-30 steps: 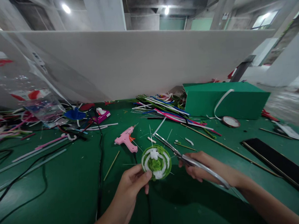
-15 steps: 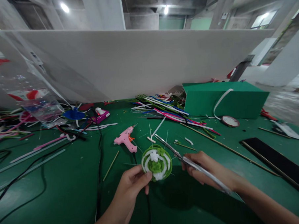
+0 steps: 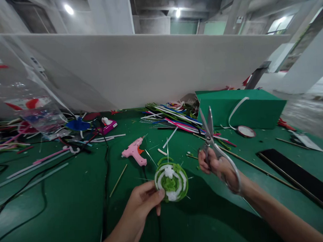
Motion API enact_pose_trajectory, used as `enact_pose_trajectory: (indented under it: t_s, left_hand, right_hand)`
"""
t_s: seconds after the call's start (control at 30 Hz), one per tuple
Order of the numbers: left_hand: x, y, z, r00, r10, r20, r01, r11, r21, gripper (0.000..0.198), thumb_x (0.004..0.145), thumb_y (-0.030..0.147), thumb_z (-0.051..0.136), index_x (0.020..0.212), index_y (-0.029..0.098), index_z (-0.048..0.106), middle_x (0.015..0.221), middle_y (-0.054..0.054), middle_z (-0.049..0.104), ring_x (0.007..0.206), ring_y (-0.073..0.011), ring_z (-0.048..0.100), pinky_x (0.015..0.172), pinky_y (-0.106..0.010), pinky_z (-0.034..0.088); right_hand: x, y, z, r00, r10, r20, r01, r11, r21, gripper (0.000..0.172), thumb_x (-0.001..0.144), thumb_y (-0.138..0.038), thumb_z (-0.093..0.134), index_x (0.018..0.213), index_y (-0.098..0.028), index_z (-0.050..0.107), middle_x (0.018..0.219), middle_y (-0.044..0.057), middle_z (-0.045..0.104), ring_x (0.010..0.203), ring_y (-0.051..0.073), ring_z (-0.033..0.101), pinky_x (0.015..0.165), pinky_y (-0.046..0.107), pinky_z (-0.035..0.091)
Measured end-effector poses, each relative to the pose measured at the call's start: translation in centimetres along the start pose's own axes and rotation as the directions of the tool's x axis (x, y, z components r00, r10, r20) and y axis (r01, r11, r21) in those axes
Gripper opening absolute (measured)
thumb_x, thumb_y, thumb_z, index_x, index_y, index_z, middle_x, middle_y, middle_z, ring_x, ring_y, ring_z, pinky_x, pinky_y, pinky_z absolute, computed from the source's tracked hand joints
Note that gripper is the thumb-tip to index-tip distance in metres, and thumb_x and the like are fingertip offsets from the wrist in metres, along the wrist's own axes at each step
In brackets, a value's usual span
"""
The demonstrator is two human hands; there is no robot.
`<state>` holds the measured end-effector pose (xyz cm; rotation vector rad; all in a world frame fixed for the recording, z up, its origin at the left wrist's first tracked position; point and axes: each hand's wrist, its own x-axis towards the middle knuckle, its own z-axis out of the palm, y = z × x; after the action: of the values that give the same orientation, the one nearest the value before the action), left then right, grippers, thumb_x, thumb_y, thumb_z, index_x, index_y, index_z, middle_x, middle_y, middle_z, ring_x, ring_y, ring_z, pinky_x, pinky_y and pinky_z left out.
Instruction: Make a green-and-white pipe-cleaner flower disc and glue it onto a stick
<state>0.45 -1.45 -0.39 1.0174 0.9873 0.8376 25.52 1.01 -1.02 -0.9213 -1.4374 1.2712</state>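
Left fingers (image 3: 158, 195) pinch a fuzzy, round green-and-white piece (image 3: 170, 184); right fingers (image 3: 204, 164) grip shiny metal scissors (image 3: 209, 138).

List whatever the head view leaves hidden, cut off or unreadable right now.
All in the head view:
Round green-and-white fuzzy disc: its underside, turned away from the camera.
Left hand: some fingertips, behind that disc.
Silver metal scissors: part of the handles, covered by the right hand.
Clear plastic bottle: its left side, cut off by the picture's left edge.
Slanted white strip: dark print, too small to read.
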Motion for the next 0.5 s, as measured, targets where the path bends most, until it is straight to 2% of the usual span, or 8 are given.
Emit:
enact_pose_trajectory:
  t_s: [0.07, 0.17, 0.3, 0.4, 0.5]
  left_hand:
    - [0.0, -0.1, 0.2, 0.999, -0.031, 0.040, 0.031, 0.999, 0.007, 0.019, 0.073, 0.030, 0.067, 0.081, 0.013, 0.071, 0.073, -0.005, 0.059, 0.063, -0.0133, 0.045, 0.048, -0.021, 0.041]
    - [-0.1, -0.4, 0.4, 0.985, -0.077, 0.157, 0.073, 0.997, 0.030, 0.022, 0.069, 0.033, 0.070, 0.074, 0.011, 0.071, 0.066, -0.005, 0.057, 0.059, -0.0135, 0.047, 0.045, -0.022, 0.044]
    - [0.1, -0.9, 0.4, 0.965, -0.087, 0.249, 0.076, 0.996, 0.054, 0.025, 0.069, 0.035, 0.069, 0.078, 0.012, 0.073, 0.063, -0.004, 0.057, 0.057, -0.0126, 0.048, 0.045, -0.023, 0.048]
    - [0.2, -1.0, 0.3, 0.965, -0.078, 0.252, 0.060, 0.995, 0.076, 0.024, 0.071, 0.035, 0.068, 0.079, 0.012, 0.073, 0.065, -0.004, 0.059, 0.057, -0.0126, 0.050, 0.046, -0.023, 0.049]
    - [0.2, -0.7, 0.3, 0.972, -0.065, 0.227, 0.042, 0.994, 0.104, 0.021, 0.073, 0.032, 0.066, 0.077, 0.012, 0.071, 0.067, -0.005, 0.063, 0.060, -0.0146, 0.056, 0.049, -0.024, 0.049]
  right_hand:
    - [-0.1, -0.2, 0.6, 1.000, 0.005, 0.031, -0.008, 0.997, 0.075, 0.029, 0.081, -0.046, 0.055, 0.090, -0.021, 0.043, 0.075, 0.000, 0.047, 0.062, 0.013, 0.042, 0.053, 0.025, 0.033]
    - [-0.3, -0.4, 1.5, 0.992, 0.051, 0.116, -0.068, 0.987, 0.146, 0.027, 0.081, -0.038, 0.059, 0.089, -0.021, 0.039, 0.081, 0.003, 0.054, 0.066, 0.014, 0.048, 0.050, 0.024, 0.033]
    - [-0.6, 0.1, 2.3, 0.970, 0.110, 0.218, -0.153, 0.970, 0.189, 0.030, 0.076, -0.033, 0.066, 0.087, -0.020, 0.041, 0.079, 0.001, 0.054, 0.058, 0.009, 0.044, 0.045, 0.020, 0.032]
    - [-0.7, 0.7, 2.5, 0.967, 0.132, 0.216, -0.171, 0.970, 0.175, 0.030, 0.074, -0.030, 0.069, 0.086, -0.020, 0.043, 0.076, -0.001, 0.051, 0.055, 0.007, 0.040, 0.043, 0.019, 0.031]
    - [-0.6, 0.8, 2.5, 0.982, 0.124, 0.145, -0.146, 0.978, 0.152, 0.028, 0.074, -0.029, 0.069, 0.084, -0.019, 0.045, 0.073, -0.003, 0.050, 0.053, 0.006, 0.038, 0.043, 0.018, 0.031]
